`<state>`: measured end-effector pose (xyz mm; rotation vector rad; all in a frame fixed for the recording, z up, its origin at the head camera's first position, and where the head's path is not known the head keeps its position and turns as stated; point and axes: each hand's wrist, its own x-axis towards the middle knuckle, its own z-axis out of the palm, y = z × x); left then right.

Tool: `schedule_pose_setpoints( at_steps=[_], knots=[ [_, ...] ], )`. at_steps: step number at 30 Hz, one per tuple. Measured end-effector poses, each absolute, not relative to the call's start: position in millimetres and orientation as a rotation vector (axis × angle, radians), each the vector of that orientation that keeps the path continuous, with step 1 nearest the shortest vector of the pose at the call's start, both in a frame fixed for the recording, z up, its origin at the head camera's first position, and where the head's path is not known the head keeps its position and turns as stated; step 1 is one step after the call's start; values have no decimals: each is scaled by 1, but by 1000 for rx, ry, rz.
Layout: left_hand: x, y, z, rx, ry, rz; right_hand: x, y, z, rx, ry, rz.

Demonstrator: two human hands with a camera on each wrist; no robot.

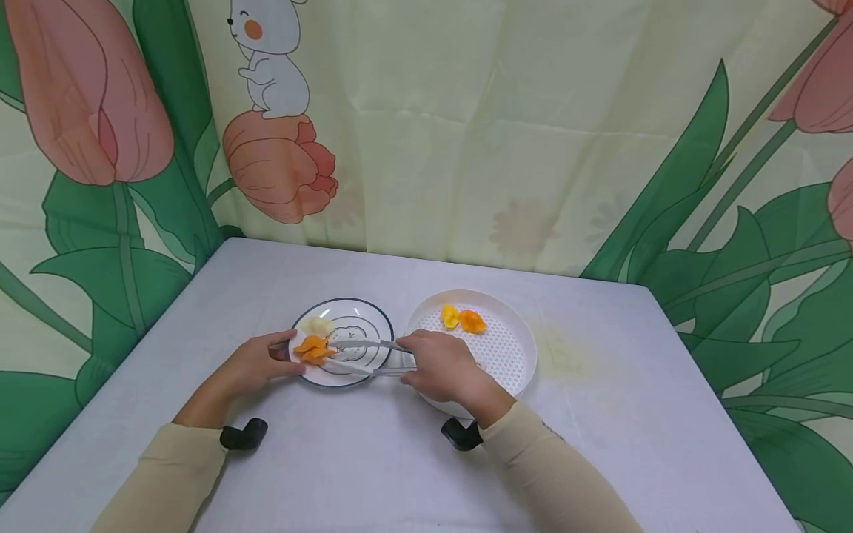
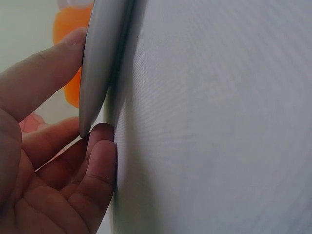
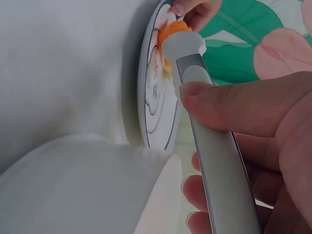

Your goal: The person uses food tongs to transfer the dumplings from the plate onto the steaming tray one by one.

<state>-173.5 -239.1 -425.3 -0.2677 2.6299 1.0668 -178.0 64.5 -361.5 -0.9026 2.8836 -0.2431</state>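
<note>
your right hand [image 1: 443, 366] grips the tongs [image 1: 363, 357], closing them on an orange slice [image 1: 313, 348]; your left hand [image 1: 256, 363] pinches the plate [image 1: 373, 314] rim, steadying it on the desk [image 1: 346, 466].

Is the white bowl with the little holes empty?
No. The white bowl holds two pieces of food, one yellow and one orange, near its far rim.

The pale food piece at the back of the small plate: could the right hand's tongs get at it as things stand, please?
Probably yes. The pale piece lies uncovered on the plate, just behind the orange pieces where the tongs held by the right hand now point; nothing lies between.
</note>
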Motion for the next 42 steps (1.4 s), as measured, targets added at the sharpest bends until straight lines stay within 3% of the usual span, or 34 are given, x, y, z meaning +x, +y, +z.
schedule_pose_setpoints(
  at_steps=[10,22,42],
  knots=[
    [-174,-239,-426,-270,2626,1079,-177,63,-361,-897,2881,-267],
    [-174,-238,-424,-259,2650,1038,-175,103,-356,-884,2956,-467],
    [-171,-237,-423,-274,2640,1051,-178,179,-352,-456,3073,-531]
  ],
)
